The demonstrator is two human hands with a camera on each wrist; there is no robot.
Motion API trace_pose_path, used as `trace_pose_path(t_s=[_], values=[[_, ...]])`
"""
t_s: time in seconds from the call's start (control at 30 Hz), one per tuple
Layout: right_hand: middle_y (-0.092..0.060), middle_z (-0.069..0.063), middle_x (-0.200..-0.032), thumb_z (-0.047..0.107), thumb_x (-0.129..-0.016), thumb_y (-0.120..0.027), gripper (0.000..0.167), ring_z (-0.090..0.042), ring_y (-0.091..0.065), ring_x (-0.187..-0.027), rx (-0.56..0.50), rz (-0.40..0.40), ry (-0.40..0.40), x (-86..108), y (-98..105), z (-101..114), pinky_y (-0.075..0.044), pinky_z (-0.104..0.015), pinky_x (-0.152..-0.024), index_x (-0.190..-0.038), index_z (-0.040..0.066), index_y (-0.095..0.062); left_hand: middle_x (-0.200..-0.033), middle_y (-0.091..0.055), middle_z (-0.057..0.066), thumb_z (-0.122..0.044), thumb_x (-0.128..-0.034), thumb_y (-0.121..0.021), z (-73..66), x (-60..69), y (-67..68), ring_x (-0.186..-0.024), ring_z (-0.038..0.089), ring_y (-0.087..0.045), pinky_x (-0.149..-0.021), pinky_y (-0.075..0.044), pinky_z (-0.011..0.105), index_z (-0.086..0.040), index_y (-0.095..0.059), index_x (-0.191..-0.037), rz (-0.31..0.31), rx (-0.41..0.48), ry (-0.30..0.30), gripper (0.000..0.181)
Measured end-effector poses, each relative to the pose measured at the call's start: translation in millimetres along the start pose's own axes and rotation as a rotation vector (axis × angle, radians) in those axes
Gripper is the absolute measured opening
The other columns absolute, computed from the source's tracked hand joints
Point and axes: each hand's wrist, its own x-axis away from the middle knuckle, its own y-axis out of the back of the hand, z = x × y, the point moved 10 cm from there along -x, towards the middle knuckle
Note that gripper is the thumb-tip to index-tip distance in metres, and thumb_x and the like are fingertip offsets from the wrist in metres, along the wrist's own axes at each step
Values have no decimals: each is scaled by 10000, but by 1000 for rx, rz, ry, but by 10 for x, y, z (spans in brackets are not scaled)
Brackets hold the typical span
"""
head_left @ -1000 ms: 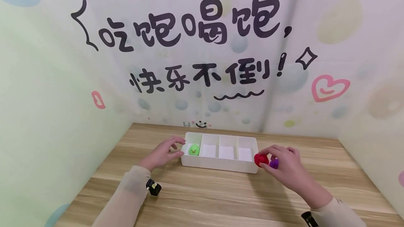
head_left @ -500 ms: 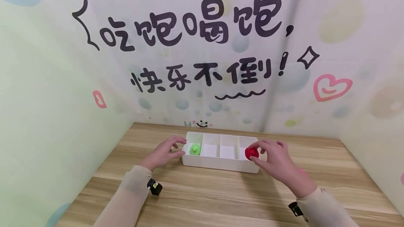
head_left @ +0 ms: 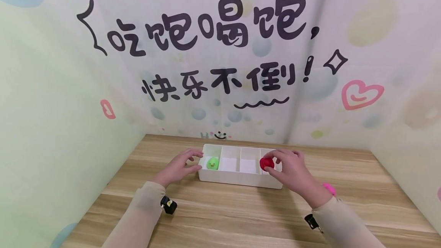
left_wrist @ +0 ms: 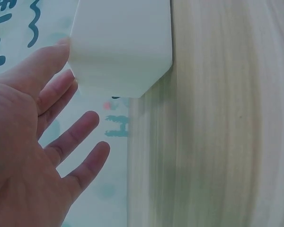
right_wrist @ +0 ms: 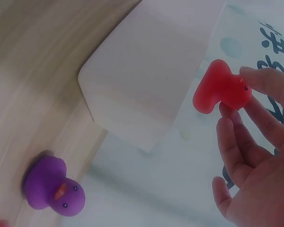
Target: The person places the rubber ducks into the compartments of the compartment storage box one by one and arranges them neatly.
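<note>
A white box with four compartments (head_left: 237, 178) stands on the table, a green duck (head_left: 212, 163) in its leftmost one. At the box's left end, my left hand (head_left: 177, 168) touches the wall with its fingertips, the other fingers spread, as the left wrist view shows (left_wrist: 33, 123). My right hand (head_left: 293, 169) pinches a red duck (head_left: 267, 164) between thumb and fingers over the rightmost compartment. In the right wrist view the red duck (right_wrist: 222, 87) hangs by its head from the fingertips of the right hand (right_wrist: 260, 137), above the box's rim.
A purple duck (right_wrist: 52, 187) sits on the table beyond the box's right end, hidden behind the right hand in the head view. A pink object (head_left: 329, 188) shows beside the right forearm. A printed wall (head_left: 220, 118) stands behind the wooden table (head_left: 213, 217).
My right hand has carried the red duck left, from beside the box's right end to above the rightmost compartment. The pink object has come into sight. My left hand has stayed at the box.
</note>
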Motion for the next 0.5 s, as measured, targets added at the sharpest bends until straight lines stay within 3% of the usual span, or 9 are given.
trace_pose_path(t_s=[0.5], values=[[-716,29,-1004,202,-824,-886,257,-201,-608,-881,-40,3,-5,-209,-221,91,-287,-552,-984,-1040,181,-749,-1483,-561,102,-186,-997,-700,-9,4,21,-1212,376,-592,-1005,-509,571,-59,-604,-1358,-4,-23,15,395]])
